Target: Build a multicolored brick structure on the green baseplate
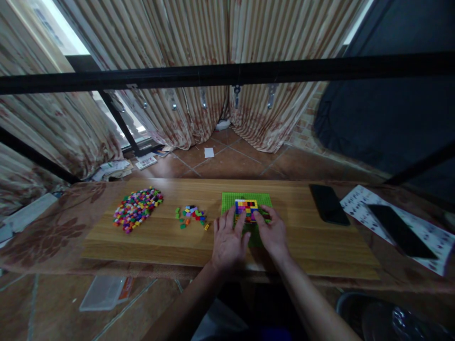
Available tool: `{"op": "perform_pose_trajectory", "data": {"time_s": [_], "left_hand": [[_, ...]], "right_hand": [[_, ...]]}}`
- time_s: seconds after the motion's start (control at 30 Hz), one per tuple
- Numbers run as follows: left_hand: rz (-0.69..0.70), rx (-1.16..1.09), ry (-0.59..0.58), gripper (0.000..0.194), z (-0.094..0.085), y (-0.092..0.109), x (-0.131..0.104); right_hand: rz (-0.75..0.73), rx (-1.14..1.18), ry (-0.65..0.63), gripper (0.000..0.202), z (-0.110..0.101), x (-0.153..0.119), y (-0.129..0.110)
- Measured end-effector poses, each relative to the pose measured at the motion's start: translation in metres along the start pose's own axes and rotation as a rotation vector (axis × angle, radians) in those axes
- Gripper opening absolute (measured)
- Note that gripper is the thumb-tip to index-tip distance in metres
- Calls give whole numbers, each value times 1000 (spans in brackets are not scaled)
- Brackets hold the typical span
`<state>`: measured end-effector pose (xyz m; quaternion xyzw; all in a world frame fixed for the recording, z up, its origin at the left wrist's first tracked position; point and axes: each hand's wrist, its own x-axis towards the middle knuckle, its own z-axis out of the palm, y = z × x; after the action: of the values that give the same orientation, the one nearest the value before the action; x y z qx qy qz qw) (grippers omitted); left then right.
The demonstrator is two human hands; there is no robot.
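Below the frame's centre, a brick build point(246, 204) lies on a green baseplate point(228, 199), between the left hand point(229, 239), fingers loosely spread, and the right hand point(273, 232), half curled, its grip impossible to tell.

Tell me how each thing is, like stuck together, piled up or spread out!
Brick build: pieces stuck together
Green baseplate: flat, partly covered
Left hand: open, fingers spread
Right hand: fingers bent, beside the build
Big brick heap: loose, piled
Small brick group: loose, scattered
Two black devices: flat, dark
Curtains: hanging
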<state>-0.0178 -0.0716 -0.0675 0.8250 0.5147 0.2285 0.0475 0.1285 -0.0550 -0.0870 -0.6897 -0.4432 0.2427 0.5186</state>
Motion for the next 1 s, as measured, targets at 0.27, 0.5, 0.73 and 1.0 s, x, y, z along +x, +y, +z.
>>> {"op": "perform_pose_trajectory", "data": {"time_s": [0.27,0.5,0.73,1.0], "left_hand": [[13,57,-4,58,4,2,3],[-2,70,11,62,13,3,0],[-10,65,17,60,9,6,2],[-223,-64,275,45,-14,-30,-31]], "right_hand": [[53,4,-28,49,14,1,-2],[66,6,-6,42,16,2,-3],[133,119,-26,46,18,6,1],[244,283,85,53,-16,-21,16]]}}
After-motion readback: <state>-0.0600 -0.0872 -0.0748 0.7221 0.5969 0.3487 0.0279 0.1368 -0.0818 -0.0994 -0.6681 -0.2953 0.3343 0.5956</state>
